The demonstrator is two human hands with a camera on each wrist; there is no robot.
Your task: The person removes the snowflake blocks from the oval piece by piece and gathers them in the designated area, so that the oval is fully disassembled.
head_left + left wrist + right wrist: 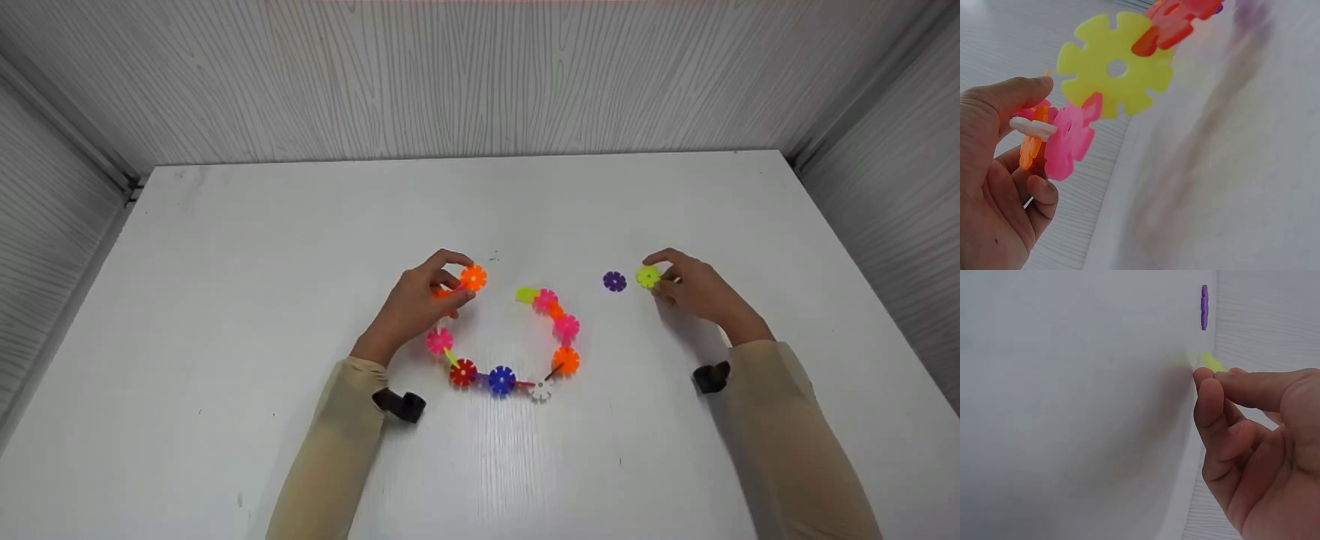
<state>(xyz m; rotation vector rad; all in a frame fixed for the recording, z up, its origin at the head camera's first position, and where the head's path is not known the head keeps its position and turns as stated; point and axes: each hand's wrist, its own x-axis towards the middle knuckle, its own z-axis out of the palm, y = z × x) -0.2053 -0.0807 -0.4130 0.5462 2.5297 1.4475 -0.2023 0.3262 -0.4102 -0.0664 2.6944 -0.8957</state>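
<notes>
A chain of notched, flower-shaped plastic discs curves across the white table, with a blue disc (502, 381) and a white disc (540, 389) along its near side. My left hand (420, 300) grips the chain's left end, near an orange disc (473, 277). In the left wrist view, a pink disc (1069, 140) and a yellow disc (1112, 64) link on from the fingers. Over to the right, my right hand (694, 289) pinches a loose yellow-green disc (649, 277) between thumb and fingers. Beside it on the table lies a purple disc (615, 281), apart from the chain.
The white table (262, 225) reaches back to a wood-grain panel (465, 82). Similar panels stand at the left and right. A yellow-green disc (526, 295) forms the chain's other end, between the two hands. Black straps sit at both wrists.
</notes>
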